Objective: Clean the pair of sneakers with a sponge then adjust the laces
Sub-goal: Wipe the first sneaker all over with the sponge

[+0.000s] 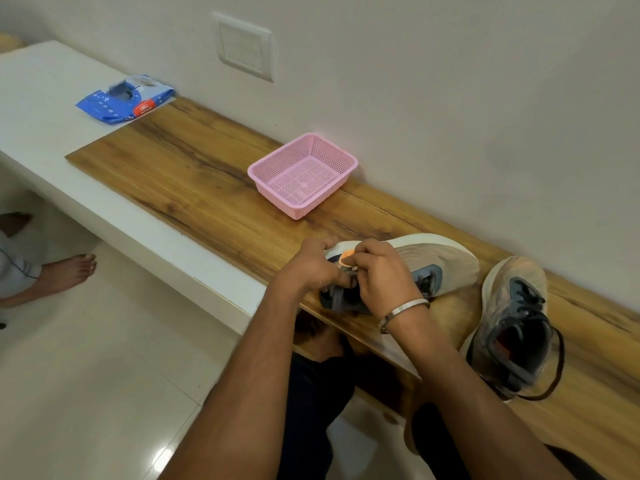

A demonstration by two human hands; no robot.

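Sneakers, one pair, grey-blue uppers with thick off-white soles, both on a wooden board [194, 174] near the right of the scene. Left to right: at far left, a bare foot [71, 271] of another person on the glossy tiled floor [104, 375]; on the white ledge [41, 98] beyond it, a crumpled blue plastic packet [124, 102] touching the board's far-left end. A white wall plate [246, 46] is set in the pale wall above. Further right, a pink perforated basket [303, 174] stands on the board, against the wall. Near centre, the left hand [311, 265] curls its fingers around the heel end of the first sneaker [436, 261], which lies on its side with the sole toward the wall. The right hand [381, 271], a metal bangle [403, 313] at the wrist, pinches a small orange sponge [346, 258] against the sneaker's heel, just beside the left hand's fingers. At right, the second sneaker [512, 327] stands upright on the board, just beside the first, toe toward the wall; its dark lace [554, 375] hangs loose in a loop over the near side. Its upper looks dusty and discoloured. The person's dark-clothed legs sit below the board's near edge.
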